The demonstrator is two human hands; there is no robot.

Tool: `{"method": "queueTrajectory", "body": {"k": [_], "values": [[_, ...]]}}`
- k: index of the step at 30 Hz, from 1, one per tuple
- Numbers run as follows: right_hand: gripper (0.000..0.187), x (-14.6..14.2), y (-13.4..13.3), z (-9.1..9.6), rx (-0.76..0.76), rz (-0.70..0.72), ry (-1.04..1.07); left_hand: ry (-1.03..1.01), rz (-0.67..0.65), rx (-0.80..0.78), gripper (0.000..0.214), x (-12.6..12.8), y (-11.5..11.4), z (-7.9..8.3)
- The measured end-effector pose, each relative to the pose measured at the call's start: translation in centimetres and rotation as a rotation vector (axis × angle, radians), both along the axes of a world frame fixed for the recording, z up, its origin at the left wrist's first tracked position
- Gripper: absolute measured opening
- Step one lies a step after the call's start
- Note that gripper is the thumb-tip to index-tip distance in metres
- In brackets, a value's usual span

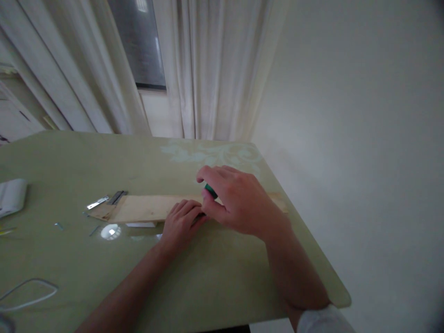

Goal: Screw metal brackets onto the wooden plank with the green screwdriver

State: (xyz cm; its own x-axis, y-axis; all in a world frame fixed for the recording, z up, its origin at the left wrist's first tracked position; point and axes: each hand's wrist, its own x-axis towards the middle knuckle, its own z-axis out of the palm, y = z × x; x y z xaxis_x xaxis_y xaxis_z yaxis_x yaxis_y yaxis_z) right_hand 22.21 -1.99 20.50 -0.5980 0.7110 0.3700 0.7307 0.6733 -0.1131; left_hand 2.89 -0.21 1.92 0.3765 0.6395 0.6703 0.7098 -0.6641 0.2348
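Observation:
A long pale wooden board (142,208) lies across the table. My left hand (183,222) presses on its near edge, with closed fingers over the top and the thumb along the side. A small dark piece (199,216) shows between that thumb and the fingers, mostly covered. Above the board, just right of my left hand, my right hand (236,199) is closed around a green-handled screwdriver (211,191). Only part of its handle shows; the shaft and tip are hidden by the hands.
A dark metal hinge (117,197) and a shiny metal plate (98,203) lie at the board's left end. A white block (141,225) is partly under the board. White device (12,196) and cable (31,303) sit left; a wall (364,162) stands right of the green table (215,286).

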Motion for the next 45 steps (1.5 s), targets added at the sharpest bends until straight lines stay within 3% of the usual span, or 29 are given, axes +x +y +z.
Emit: {"method": "queueTrajectory", "body": {"k": [3,6,12,14,17,19,22,25,27,32,34,36,39,41,45], "values": [[0.025,0.1,0.2,0.1,-0.004,-0.123,-0.006,0.006,-0.015,0.011,0.022,-0.1,0.0,-0.1],[0.041,0.3,0.4,0.2,0.009,-0.281,-0.057,0.009,-0.026,0.006,0.021,-0.2,0.1,-0.1],[0.022,0.4,-0.2,0.1,-0.005,0.015,0.018,-0.003,-0.012,0.029,0.025,0.0,0.1,0.0],[0.022,0.4,-0.2,0.1,-0.009,-0.018,0.031,0.003,-0.007,0.021,0.026,0.0,0.1,0.1],[0.038,0.4,0.2,0.1,-0.014,-0.218,-0.001,0.017,0.002,-0.007,0.024,0.0,0.0,0.1],[0.039,0.5,0.5,0.0,-0.015,-0.282,-0.03,0.033,0.006,-0.021,0.022,0.1,0.0,0.0],[0.022,0.4,0.3,-0.2,0.0,-0.129,-0.018,0.049,0.02,-0.02,0.021,0.1,-0.1,0.0],[0.023,0.2,0.0,-0.3,0.009,0.027,0.011,0.031,0.025,0.013,0.021,0.1,-0.1,-0.1],[0.023,0.2,0.1,-0.2,0.017,0.0,0.013,0.019,0.025,0.026,0.021,0.2,0.0,-0.2],[0.039,0.3,0.8,-0.1,0.04,-0.248,-0.059,0.001,0.017,-0.037,0.021,0.4,0.0,0.0],[0.029,0.2,0.6,-0.1,0.047,-0.172,-0.064,-0.006,0.03,-0.03,0.022,0.5,-0.2,0.1],[0.022,0.0,0.3,-0.3,0.045,-0.005,-0.046,-0.005,0.043,0.001,0.024,0.5,-0.3,0.2],[0.025,-0.2,-0.1,-0.3,0.043,0.101,-0.036,-0.025,0.056,0.039,0.027,0.6,-0.3,0.1],[0.025,-0.1,0.0,-0.2,0.042,0.012,-0.043,-0.044,0.054,0.044,0.027,0.7,-0.2,0.1],[0.043,0.5,0.6,0.1,0.047,-0.246,-0.082,-0.063,0.03,0.021,0.022,0.9,-0.1,0.1]]}}
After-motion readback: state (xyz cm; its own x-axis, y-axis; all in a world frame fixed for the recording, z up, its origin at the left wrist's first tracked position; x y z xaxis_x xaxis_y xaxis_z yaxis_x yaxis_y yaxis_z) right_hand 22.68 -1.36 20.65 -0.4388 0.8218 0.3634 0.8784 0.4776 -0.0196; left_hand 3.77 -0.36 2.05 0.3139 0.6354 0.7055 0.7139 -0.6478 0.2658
